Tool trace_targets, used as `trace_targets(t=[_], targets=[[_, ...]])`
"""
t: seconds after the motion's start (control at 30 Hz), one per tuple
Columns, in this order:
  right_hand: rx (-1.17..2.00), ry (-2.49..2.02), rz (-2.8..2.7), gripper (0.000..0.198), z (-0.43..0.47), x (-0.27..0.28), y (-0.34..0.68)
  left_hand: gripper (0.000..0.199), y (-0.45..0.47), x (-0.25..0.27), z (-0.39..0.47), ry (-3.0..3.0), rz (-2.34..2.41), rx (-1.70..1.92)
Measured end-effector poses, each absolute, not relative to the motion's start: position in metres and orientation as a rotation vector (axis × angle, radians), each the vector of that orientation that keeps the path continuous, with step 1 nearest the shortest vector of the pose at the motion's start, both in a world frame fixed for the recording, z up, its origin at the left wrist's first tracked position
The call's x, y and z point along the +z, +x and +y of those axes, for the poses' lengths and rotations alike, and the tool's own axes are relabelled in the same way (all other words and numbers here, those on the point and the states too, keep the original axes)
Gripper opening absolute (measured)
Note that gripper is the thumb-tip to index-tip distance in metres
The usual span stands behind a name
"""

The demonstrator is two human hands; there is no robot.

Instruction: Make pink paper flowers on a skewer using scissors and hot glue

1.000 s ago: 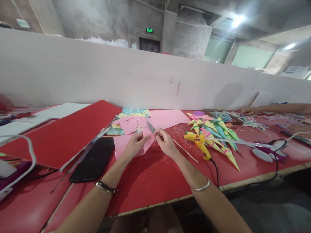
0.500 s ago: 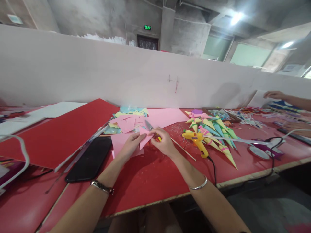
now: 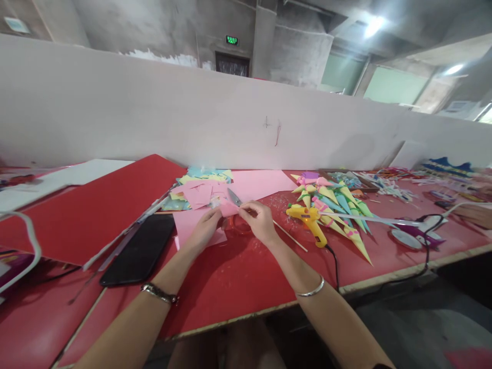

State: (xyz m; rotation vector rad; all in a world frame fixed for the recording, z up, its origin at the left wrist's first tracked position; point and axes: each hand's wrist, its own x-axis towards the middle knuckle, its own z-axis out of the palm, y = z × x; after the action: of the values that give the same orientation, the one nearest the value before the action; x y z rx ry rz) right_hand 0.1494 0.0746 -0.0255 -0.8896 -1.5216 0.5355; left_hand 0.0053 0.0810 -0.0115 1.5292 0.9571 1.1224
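Note:
Between my two hands is a small piece of pink paper, held just above the red table. My left hand pinches its left side, and my right hand grips the right side with fingertips together. Scissors lie right behind the paper, blades pointing away; their orange handles show beneath my hands. Cut pink paper pieces are heaped beyond my left hand, on top of yellow and blue scraps. A larger pink sheet lies flat at the back, against the partition.
A yellow glue gun with a black cord lies right of my hands, beside several paper cones. A thin stick rests nearby. Left are a black phone and a red board. A co-worker's hand shows at far right.
My hands have turned the pink paper, so its pointed lower end no longer hangs down. The co-worker's raised arm at far right has left its place over the table.

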Motion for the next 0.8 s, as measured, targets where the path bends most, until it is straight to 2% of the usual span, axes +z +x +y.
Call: trace_targets(t=[0.2, 0.33, 0.5, 0.8], targets=[[0.557, -0.947, -1.490, 0.015, 0.0786, -0.0326, 0.1495, 0.024, 0.0057, -0.0119, 0.0808, 1.587, 0.979, 1.057], [0.562, -0.956, -1.485, 0.015, 0.0803, -0.0345, 0.1493, 0.033, 0.0056, -0.0153, 0.0835, 1.624, 1.001, 1.040], [0.557, -0.949, -1.519, 0.013, 0.0767, -0.0313, 0.1455, 0.026, 0.0061, -0.0114, 0.0808, 1.709, 1.097, 1.072], [0.570, -0.968, -1.552, 0.015, 0.0732, -0.0275, 0.1452, 0.029, 0.0033, -0.0158, 0.0835, 1.779, 1.133, 1.029]])
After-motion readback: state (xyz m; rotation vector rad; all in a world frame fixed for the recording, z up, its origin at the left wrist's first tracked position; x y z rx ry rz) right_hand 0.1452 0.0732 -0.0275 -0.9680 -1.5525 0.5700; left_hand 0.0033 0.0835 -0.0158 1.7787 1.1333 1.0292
